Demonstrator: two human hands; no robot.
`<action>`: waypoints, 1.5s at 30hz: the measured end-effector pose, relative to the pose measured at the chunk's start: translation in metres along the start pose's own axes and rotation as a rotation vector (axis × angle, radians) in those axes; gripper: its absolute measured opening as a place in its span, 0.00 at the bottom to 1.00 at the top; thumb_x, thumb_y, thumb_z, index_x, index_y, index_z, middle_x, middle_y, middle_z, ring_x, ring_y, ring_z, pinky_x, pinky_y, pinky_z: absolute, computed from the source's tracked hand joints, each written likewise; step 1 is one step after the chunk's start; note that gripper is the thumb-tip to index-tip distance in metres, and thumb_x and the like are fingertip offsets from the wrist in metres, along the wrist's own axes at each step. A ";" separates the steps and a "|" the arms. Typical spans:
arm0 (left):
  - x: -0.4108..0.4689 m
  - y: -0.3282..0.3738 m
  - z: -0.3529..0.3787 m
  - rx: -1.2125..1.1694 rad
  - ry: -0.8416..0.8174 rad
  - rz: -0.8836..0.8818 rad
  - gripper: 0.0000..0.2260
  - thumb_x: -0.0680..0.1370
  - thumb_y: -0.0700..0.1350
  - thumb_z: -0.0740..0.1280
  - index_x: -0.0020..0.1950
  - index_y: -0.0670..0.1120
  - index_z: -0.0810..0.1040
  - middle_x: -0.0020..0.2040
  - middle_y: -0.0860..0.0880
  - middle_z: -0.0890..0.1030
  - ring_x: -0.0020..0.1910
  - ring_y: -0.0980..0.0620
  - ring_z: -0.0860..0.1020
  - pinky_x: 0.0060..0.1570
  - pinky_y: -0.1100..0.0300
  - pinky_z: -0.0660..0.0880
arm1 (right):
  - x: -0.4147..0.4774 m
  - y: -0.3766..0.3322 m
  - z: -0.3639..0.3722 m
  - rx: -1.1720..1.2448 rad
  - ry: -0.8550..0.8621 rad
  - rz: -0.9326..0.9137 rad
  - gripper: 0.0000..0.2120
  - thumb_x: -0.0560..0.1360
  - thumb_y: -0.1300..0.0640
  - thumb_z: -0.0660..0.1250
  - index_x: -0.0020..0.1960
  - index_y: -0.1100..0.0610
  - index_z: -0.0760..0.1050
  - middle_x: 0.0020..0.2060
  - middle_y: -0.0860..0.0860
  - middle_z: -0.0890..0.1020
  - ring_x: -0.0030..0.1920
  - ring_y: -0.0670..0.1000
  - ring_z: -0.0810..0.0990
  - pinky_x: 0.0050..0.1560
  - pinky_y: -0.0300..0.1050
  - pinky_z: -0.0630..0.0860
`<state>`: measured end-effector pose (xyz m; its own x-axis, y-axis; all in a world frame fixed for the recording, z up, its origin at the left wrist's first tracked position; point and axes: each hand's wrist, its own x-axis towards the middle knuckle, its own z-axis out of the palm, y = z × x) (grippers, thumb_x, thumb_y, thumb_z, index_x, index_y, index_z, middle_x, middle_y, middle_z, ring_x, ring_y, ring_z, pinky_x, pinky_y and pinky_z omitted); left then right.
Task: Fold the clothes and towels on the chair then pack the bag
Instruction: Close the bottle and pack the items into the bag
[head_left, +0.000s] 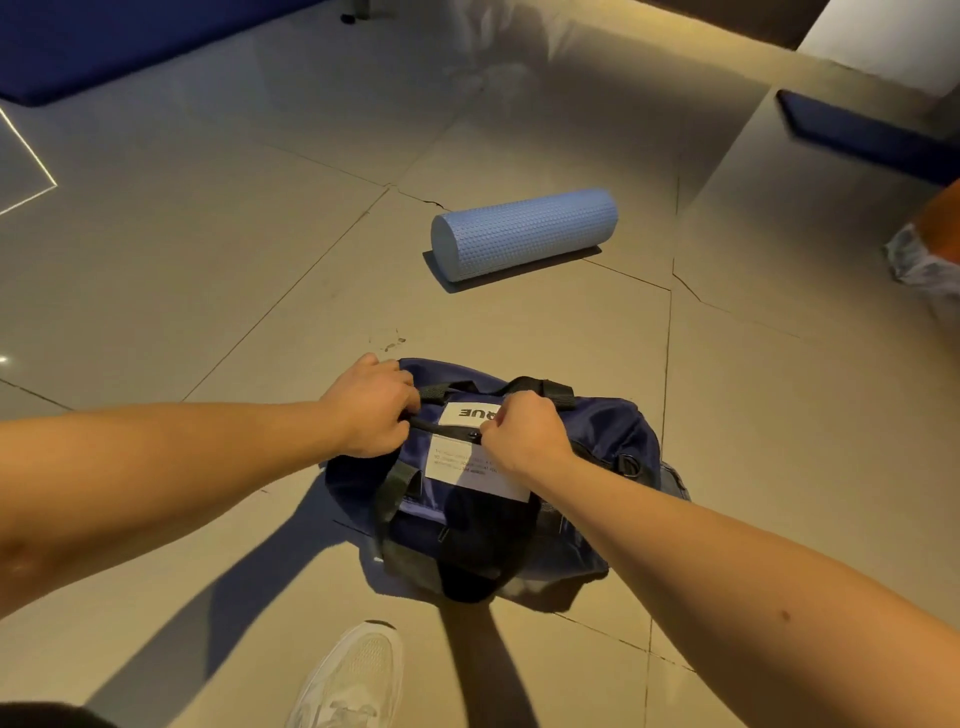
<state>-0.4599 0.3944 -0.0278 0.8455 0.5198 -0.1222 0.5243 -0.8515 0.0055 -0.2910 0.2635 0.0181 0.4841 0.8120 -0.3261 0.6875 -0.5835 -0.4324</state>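
Underfoot, a floor (208, 260) of large beige tiles with cracked seams fills most of the view. A dark blue mat (130, 36) lies across its far left corner, and a second dark blue mat (872, 135) lies at the far right. The navy bag (608, 431) sits on the tiles in the lower middle, directly in front of the person, with its black carry handles (519, 387) lying across the top. Beyond the bag and well apart from it, a pale blue foam roller (530, 231) lies on its side.

Both bare forearms reach in from the lower corners and meet over the bag. The left hand (371, 408) has its fingers curled tight round the left end of a black strip (441, 427) that runs along the bag's top. The right hand (522, 434) is curled too, pinching the same strip at its other end, just beside a small dark stud. A white shoe (358, 675) stands on the floor near the bottom edge. A white label (467, 475) with dark print lies on the bag below the strip, partly hidden by the right wrist.
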 end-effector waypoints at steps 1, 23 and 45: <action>0.003 0.009 -0.002 -0.047 0.043 0.040 0.14 0.78 0.58 0.63 0.59 0.57 0.81 0.55 0.56 0.79 0.57 0.53 0.73 0.61 0.55 0.68 | -0.003 0.001 0.001 0.017 0.018 0.004 0.09 0.79 0.56 0.68 0.54 0.60 0.79 0.47 0.54 0.82 0.49 0.57 0.83 0.46 0.51 0.83; 0.043 0.101 -0.034 -0.164 0.050 0.196 0.17 0.77 0.65 0.66 0.56 0.54 0.79 0.51 0.55 0.77 0.49 0.53 0.74 0.50 0.57 0.68 | -0.026 0.069 -0.038 0.268 0.116 0.060 0.10 0.79 0.57 0.68 0.45 0.64 0.81 0.38 0.59 0.84 0.41 0.60 0.84 0.43 0.59 0.82; 0.057 0.138 -0.047 0.009 -0.104 0.046 0.10 0.80 0.53 0.66 0.53 0.48 0.82 0.50 0.48 0.81 0.48 0.47 0.78 0.48 0.51 0.79 | -0.017 0.162 -0.089 0.284 0.041 0.182 0.12 0.79 0.58 0.67 0.41 0.65 0.81 0.36 0.60 0.86 0.36 0.58 0.86 0.38 0.51 0.84</action>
<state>-0.3343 0.3097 0.0123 0.8530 0.4710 -0.2247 0.4843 -0.8749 0.0047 -0.1398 0.1559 0.0283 0.6101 0.6909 -0.3878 0.4125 -0.6948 -0.5891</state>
